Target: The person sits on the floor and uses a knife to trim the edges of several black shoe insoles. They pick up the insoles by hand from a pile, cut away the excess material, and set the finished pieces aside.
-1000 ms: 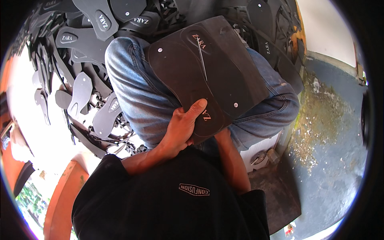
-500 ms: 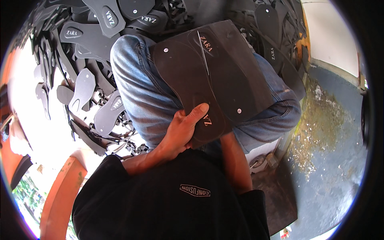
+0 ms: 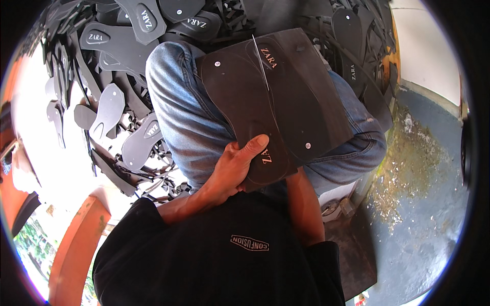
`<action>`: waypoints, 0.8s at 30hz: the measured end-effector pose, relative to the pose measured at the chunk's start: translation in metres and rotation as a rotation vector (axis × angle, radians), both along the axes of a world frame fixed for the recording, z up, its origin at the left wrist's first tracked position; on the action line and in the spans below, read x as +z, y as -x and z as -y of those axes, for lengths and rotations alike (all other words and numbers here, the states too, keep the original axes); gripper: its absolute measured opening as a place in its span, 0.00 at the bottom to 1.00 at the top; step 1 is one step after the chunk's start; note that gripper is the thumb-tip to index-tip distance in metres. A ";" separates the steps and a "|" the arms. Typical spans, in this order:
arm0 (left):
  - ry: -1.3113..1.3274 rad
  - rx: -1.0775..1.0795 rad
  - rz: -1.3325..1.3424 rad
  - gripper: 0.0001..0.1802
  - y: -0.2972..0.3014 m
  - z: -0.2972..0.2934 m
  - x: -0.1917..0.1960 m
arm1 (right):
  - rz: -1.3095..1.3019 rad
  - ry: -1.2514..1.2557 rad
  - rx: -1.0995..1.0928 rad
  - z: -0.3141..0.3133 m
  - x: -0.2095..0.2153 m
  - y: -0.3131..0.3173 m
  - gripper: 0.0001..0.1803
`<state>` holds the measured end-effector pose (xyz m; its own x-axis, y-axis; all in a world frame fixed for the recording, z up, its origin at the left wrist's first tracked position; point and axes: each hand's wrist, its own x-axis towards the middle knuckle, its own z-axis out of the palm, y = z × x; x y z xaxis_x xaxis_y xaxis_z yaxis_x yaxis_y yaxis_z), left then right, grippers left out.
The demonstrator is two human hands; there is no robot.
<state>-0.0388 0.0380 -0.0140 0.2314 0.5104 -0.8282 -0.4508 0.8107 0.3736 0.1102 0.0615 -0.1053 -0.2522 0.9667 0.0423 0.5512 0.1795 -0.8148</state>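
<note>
Across my lap lies a dark foam sheet marked with shoe-sole outlines, small white round marks and gold lettering. My left hand grips its near end, the thumb pressed on top and the fingers underneath. The left side of the sheet follows a curved sole contour. At the far edge, a thin pale strip runs between the two outlines; whether it is a blade or an open slit I cannot tell. My right forearm reaches beneath the near edge, and the sheet hides the right hand's fingers.
Dark cut soles and foam offcuts are heaped ahead and to the left. A lone grey sole lies beside my left knee. At right are a stained grey floor and a white wall. An orange ledge stands lower left.
The whole view has turned slightly. The pale strip now sits a little nearer the sheet's far edge. My left hand keeps the same grip.
</note>
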 end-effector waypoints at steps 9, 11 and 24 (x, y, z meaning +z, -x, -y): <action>-0.026 -0.016 0.028 0.25 0.004 0.003 -0.005 | 0.010 0.000 -0.002 -0.006 0.004 -0.004 0.22; -0.029 -0.021 0.028 0.25 0.006 0.005 -0.007 | 0.009 -0.001 0.000 -0.009 0.005 -0.005 0.22; 0.037 0.014 -0.003 0.25 0.018 0.009 -0.001 | -0.018 -0.063 0.024 -0.045 0.001 0.004 0.25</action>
<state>-0.0564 0.0287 -0.0147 0.2220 0.4821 -0.8475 -0.4609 0.8178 0.3445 0.1059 0.1067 -0.1048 -0.2740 0.9557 0.1078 0.5312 0.2438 -0.8114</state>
